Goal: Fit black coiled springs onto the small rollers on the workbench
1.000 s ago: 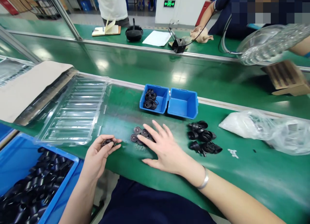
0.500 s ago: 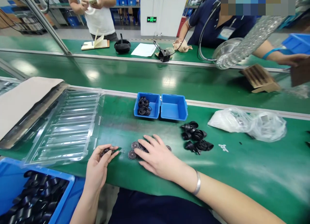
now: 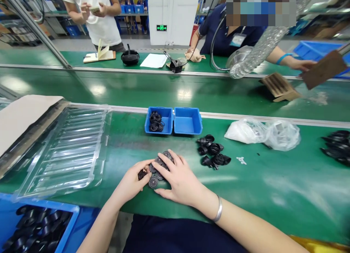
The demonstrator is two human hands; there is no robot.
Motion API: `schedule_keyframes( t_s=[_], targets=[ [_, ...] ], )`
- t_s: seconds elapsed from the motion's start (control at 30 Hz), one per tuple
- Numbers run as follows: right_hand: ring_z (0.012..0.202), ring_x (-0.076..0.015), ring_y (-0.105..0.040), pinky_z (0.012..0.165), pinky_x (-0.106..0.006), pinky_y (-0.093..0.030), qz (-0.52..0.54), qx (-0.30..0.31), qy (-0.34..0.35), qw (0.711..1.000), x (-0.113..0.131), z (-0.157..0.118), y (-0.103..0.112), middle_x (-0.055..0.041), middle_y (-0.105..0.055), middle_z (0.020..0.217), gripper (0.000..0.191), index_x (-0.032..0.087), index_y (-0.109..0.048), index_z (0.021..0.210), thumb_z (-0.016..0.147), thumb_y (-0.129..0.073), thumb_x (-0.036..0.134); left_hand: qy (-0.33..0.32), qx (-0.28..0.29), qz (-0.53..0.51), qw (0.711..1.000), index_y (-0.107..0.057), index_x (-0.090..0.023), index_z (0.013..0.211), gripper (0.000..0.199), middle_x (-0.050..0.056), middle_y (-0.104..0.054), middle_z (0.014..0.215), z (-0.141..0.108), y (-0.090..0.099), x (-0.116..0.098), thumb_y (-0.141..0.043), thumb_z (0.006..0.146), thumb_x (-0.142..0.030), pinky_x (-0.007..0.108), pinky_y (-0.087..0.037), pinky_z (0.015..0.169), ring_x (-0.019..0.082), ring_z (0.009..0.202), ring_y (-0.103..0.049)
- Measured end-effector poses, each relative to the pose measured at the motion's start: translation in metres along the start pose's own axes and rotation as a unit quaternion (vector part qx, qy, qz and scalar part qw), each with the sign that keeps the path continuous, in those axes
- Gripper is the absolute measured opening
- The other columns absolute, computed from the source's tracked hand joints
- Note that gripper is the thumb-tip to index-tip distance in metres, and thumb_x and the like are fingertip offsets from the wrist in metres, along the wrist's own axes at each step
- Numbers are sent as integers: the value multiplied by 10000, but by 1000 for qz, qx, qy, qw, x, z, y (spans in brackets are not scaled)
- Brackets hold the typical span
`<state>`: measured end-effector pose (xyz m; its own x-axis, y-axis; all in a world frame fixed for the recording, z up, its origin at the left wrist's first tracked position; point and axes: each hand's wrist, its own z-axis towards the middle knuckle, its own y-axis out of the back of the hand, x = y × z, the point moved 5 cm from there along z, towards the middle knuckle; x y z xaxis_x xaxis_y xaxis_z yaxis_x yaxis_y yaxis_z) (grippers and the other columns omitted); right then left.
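Several round black ridged discs (image 3: 153, 182) lie in a cluster on the green table. My right hand (image 3: 177, 176) rests over them from the right, fingers spread on top. At the cluster's left edge, my left hand (image 3: 134, 180) is curled around small dark parts (image 3: 141, 174), its fingertips against the discs. Black curved pieces (image 3: 216, 154) lie in a pile to the right of my right hand. Behind the hands stand two blue bins, the left one (image 3: 147, 129) holding black rings (image 3: 155, 121), the right one (image 3: 188, 121) with nothing in it.
A clear ridged plastic tray (image 3: 79, 143) lies at left, above a blue crate (image 3: 73, 213) of black parts. Clear bags (image 3: 246, 130), small white pieces (image 3: 241, 160) and more black parts (image 3: 337, 145) are on the right. Two people stand across the line.
My left hand has moved right with the dark parts, up to the discs. The discs are bunched closer together under my right hand. The view has shifted slightly right.
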<state>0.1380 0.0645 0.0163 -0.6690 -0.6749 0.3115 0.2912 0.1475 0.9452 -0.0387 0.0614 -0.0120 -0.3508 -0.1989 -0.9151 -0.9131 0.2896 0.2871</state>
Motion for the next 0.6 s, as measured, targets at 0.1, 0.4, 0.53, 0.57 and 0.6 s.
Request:
schedule_keyframes(
  t_s=[0.1,0.4,0.53,0.57,0.6],
  targets=[
    [1431,-442,-208,1095,-600,-331,-9,0,-5,1000,1,-2,5,-96,-331,1570,792,264,-407,1483,836,-594,680,0,14,8,1000,-575,-192,1377,531,63,-638,949,3,-10,-4,-618,875,-359,222,-481,437,115,505,-530],
    [1372,-446,-260,968,-533,-448,-67,-25,-8,997,-6,-37,12,-118,-399,1462,759,265,-420,1438,853,-498,742,12,42,79,996,-483,-215,1357,597,-9,-644,836,7,-48,1,-565,839,-500,248,-470,437,109,378,-497],
    [1370,-450,-269,910,-528,-468,-81,-33,-9,996,-17,-73,13,-126,-392,1471,656,259,-456,1399,908,-414,692,9,74,87,993,-448,-216,1367,582,-4,-644,926,0,-86,-5,-496,856,-491,252,-510,476,89,377,-528],
    [1380,-449,-262,918,-537,-463,-80,-36,-14,996,-20,-84,14,-125,-391,1475,651,263,-452,1406,915,-399,687,6,84,82,993,-443,-210,1372,577,7,-641,958,-1,-96,-7,-483,860,-474,251,-520,488,86,391,-542],
    [1391,-450,-249,927,-547,-457,-78,-39,-21,996,-24,-95,15,-123,-389,1481,654,270,-444,1417,917,-390,688,5,97,77,992,-437,-206,1377,573,16,-636,982,0,-107,-9,-475,861,-454,249,-529,499,84,404,-555]
  ],
)
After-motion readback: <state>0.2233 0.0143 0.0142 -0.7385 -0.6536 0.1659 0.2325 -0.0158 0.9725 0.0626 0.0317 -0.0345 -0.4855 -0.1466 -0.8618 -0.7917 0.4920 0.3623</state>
